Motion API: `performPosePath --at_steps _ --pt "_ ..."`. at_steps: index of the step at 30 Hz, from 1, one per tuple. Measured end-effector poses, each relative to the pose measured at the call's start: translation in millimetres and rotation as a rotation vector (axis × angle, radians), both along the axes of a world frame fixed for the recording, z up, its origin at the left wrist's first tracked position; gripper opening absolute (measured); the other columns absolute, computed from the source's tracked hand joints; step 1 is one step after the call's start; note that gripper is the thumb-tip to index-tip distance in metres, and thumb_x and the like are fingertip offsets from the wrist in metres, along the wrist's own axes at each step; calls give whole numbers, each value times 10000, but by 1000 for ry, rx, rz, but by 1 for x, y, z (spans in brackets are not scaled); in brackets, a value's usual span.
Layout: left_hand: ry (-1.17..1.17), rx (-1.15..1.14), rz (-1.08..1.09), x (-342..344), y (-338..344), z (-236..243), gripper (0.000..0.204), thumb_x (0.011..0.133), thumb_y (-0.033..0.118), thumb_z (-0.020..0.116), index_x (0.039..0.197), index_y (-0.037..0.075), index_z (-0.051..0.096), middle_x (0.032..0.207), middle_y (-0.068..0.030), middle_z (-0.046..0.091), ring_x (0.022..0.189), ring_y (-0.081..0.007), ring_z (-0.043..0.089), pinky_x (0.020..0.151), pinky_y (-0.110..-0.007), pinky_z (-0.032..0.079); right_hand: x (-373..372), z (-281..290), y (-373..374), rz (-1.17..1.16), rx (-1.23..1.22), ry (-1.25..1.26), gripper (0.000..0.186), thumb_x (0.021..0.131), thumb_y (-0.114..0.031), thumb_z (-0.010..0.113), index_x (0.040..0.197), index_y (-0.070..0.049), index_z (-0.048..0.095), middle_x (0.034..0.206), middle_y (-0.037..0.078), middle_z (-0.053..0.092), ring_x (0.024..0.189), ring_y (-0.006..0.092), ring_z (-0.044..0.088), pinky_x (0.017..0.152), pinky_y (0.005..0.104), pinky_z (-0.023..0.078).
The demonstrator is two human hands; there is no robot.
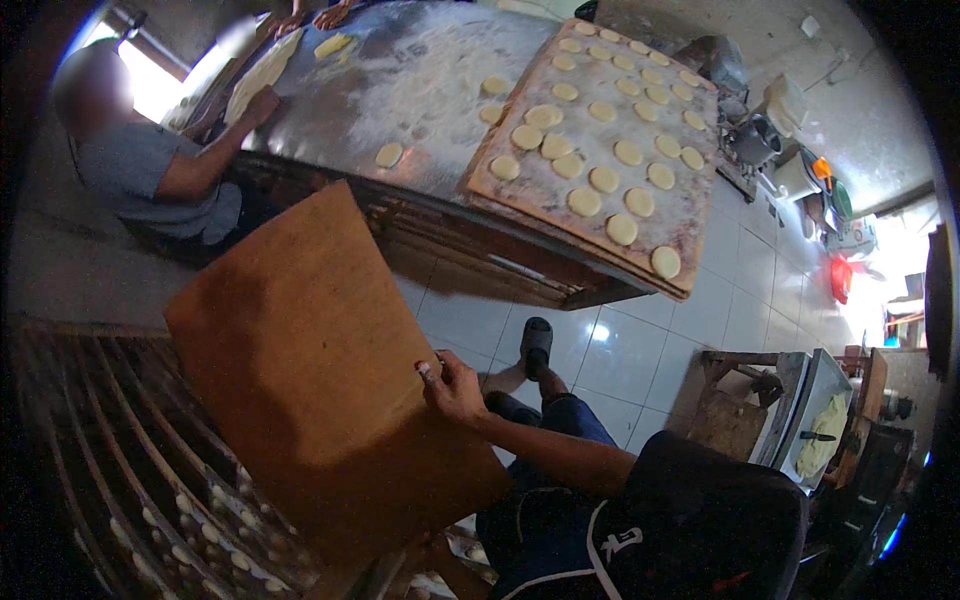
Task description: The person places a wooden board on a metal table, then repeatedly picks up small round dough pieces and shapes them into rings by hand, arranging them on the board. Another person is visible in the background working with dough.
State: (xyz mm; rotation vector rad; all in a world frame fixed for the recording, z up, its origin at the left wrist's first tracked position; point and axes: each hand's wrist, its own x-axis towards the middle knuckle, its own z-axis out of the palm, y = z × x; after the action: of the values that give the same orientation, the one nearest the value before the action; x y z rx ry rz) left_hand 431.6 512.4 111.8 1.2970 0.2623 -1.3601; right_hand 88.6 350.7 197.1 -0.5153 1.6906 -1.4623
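A large brown wooden board (300,370) hangs tilted in front of me, above a slatted rack. My right hand (458,392) is closed on its right edge, with the thumb side showing on the face. At the board's lower edge is my left hand (432,560), in shadow; its fingers are hidden behind the board. No dough lies on the face I see. Beyond it, another floury board (690,130) carries many pale, flat dough rounds (603,179) on the right end of a metal-topped table (330,110).
At left, a person (160,170) has a hand on a long dough sheet (262,80); another person's hands (330,15) are at the table's far side. The rack (130,430) holds small pale pieces. Buckets (755,140) stand right; a tray (835,400) holds dough and a knife.
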Motion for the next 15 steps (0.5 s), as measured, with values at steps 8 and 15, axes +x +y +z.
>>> performPosePath --at_steps 8,15 --pt "367 24 -18 -15 23 -30 458 859 82 591 1305 17 508 1209 -160 560 784 -220 570 627 -430 532 8 -116 65 -108 169 92 395 986 -355 580 1106 21 591 808 125 651 725 210 626 666 373 502" --pt "734 67 -426 -120 -83 -103 494 876 81 596 1355 25 493 1241 -169 546 735 -210 557 572 -432 532 -113 -130 94 -587 103 -77 325 975 -263 573 1105 32 535 869 127 611 826 219 587 739 383 488"
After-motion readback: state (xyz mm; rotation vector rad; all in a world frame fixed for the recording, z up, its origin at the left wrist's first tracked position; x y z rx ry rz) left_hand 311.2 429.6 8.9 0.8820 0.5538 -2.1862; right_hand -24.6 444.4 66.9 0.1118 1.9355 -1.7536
